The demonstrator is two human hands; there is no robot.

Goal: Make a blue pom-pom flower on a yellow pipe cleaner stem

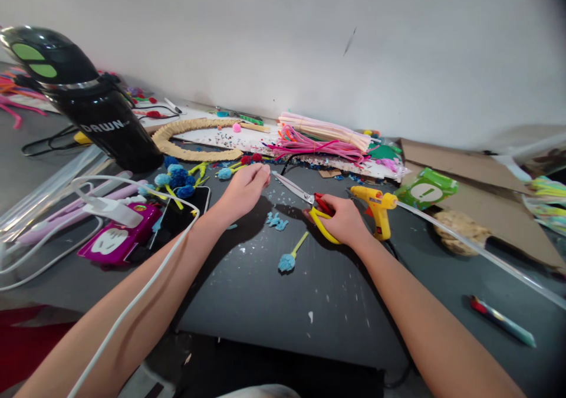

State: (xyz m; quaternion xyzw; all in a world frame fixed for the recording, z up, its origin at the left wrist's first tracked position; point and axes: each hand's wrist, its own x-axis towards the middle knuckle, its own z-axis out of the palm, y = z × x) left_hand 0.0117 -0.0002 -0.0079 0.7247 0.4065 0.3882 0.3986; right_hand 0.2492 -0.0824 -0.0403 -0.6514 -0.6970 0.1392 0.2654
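The big letters "DAWN" run across a tall black bottle (99, 112) near the back left corner of the gray worktop (265, 306). A tiny mark follows the N, too small to read. Toward the right edge, a green pack (442, 186) has a white circle with a green sign that looks like an exclamation mark. Nearer the left edge, a purple box (144, 224) has white shapes, but no word can be read there.

Left hand (250, 187): pinched piece too small to identify. Clear glue stick (481, 250): cropped right. White cable (152, 283): cropped below.
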